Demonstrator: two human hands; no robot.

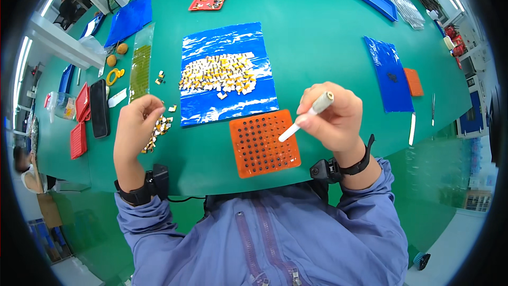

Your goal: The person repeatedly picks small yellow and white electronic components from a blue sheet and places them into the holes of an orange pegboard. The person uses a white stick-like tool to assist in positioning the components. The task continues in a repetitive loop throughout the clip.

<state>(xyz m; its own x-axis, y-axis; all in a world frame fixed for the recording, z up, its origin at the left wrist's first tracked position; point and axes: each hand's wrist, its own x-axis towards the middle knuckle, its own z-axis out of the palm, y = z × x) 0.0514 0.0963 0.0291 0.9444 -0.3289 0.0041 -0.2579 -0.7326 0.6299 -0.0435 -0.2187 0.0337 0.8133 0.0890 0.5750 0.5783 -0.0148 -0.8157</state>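
My right hand (336, 122) grips a white pen-shaped tool (320, 104), its slim end slanting down and left over the right part of a square orange tray (241, 171). Rows of small holes cover the tray, and many look dark, as if small black parts sit in them. My left hand (135, 126) is closed in a pinch; whatever its fingertips may hold is too small to tell. Beside it lies a loose heap of small white and yellow pieces (160, 128). Farther off, a blue plastic sheet (211, 114) bears a bigger spread of similar pieces (219, 73).
Left of the sheet lies a clear strip with olive-yellow contents (140, 69). A black case (99, 108) and red trays (78, 140) are at far left. A red tray of small parts (209, 0) stands behind. At right are another blue sheet (389, 69) and tweezers (433, 110).
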